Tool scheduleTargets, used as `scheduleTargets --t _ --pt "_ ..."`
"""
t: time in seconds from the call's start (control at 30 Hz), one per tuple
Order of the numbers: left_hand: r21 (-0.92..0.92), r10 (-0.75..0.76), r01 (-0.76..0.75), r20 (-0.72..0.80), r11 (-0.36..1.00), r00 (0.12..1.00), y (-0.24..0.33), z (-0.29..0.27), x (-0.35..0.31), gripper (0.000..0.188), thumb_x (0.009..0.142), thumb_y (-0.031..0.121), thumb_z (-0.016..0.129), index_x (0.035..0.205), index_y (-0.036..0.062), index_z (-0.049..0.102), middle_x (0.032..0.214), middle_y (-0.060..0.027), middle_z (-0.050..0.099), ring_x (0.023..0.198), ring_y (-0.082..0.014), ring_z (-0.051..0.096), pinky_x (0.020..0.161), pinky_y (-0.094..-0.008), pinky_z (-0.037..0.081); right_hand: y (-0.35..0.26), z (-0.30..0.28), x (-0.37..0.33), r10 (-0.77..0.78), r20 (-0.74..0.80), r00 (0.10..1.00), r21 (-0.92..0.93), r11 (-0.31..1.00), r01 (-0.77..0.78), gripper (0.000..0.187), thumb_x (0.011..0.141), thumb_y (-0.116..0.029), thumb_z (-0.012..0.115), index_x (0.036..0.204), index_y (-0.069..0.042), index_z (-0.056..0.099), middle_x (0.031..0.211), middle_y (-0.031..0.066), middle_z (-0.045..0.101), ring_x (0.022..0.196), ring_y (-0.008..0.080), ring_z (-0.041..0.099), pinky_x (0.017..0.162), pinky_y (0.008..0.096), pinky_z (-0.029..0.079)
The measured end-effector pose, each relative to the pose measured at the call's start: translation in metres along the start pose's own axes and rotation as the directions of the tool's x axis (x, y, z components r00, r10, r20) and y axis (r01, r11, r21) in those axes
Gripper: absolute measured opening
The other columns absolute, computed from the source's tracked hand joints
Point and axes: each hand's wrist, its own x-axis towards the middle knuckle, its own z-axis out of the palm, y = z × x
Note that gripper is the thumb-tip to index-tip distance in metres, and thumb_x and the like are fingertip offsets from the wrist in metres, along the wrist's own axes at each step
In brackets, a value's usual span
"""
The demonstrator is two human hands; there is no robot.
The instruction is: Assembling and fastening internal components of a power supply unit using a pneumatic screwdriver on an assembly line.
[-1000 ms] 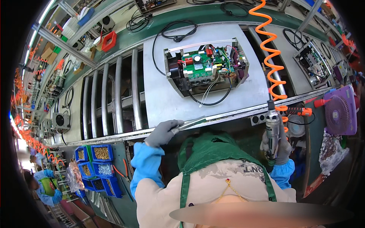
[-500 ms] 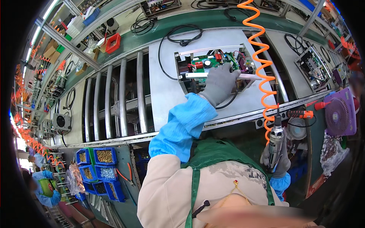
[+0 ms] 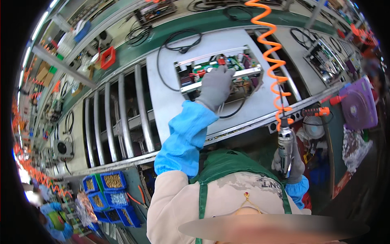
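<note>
An open metal chassis (image 3: 248,72) with a green circuit board (image 3: 208,66) inside lies on the pale work plate. My grey-gloved left hand (image 3: 216,86) reaches across its front rail, fingers bent together over the board beside red parts; what they pinch, if anything, is hidden. Near the table's front edge on the right, my gloved right hand (image 3: 296,162) is wrapped round a silver air screwdriver (image 3: 285,148). The tool stands upright, hanging from a coiled orange air hose (image 3: 273,55).
Metal rollers (image 3: 124,118) lie left of the work plate (image 3: 162,110). A black cable (image 3: 191,44) loops behind the chassis. Blue bins (image 3: 113,181) of small hardware sit at lower left. A purple fan (image 3: 358,105) and an orange-handled tool (image 3: 319,111) are at right.
My left hand has shifted left along the chassis, from its middle toward the red parts. My right hand still holds the air screwdriver. The whole view has turned slightly.
</note>
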Motion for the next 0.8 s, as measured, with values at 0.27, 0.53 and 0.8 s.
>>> scheduleTargets --t 0.27,0.53,0.8 --pt "-0.049 0.02 -0.019 0.019 0.999 1.0 -0.002 -0.001 0.004 0.026 0.087 0.013 0.051 0.112 0.0139 0.059 0.1 -0.0099 0.06 0.092 -0.0306 0.059 0.076 -0.0429 0.05 0.004 -0.017 0.006 0.06 0.161 0.985 0.179 0.98 -0.089 0.111 0.065 -0.033 0.081 0.149 -0.025 0.009 0.096 0.0238 0.057 0.072 0.028 0.066 0.072 0.0407 0.057" --pt "-0.192 0.085 -0.079 0.023 0.978 0.996 -0.019 0.001 0.007 0.032 0.082 0.009 0.055 0.113 0.0118 0.06 0.096 -0.012 0.061 0.087 -0.032 0.061 0.075 -0.0423 0.051 0.007 -0.006 0.012 0.208 -0.014 0.978 -0.165 0.964 -0.208 0.117 0.057 -0.038 0.085 0.148 -0.019 0.014 0.085 0.0153 0.059 0.06 0.023 0.062 0.055 0.0344 0.053" --pt "-0.366 0.142 -0.089 0.119 0.926 0.983 -0.028 -0.007 0.014 0.045 0.073 -0.006 0.057 0.117 0.0042 0.059 0.104 -0.0165 0.063 0.097 -0.031 0.062 0.086 -0.0337 0.049 0.011 0.028 0.052 0.297 -0.052 0.954 -0.485 0.827 -0.284 0.095 0.062 -0.023 0.059 0.148 -0.015 0.019 0.087 0.0121 0.056 0.065 0.0167 0.056 0.06 0.0273 0.048"
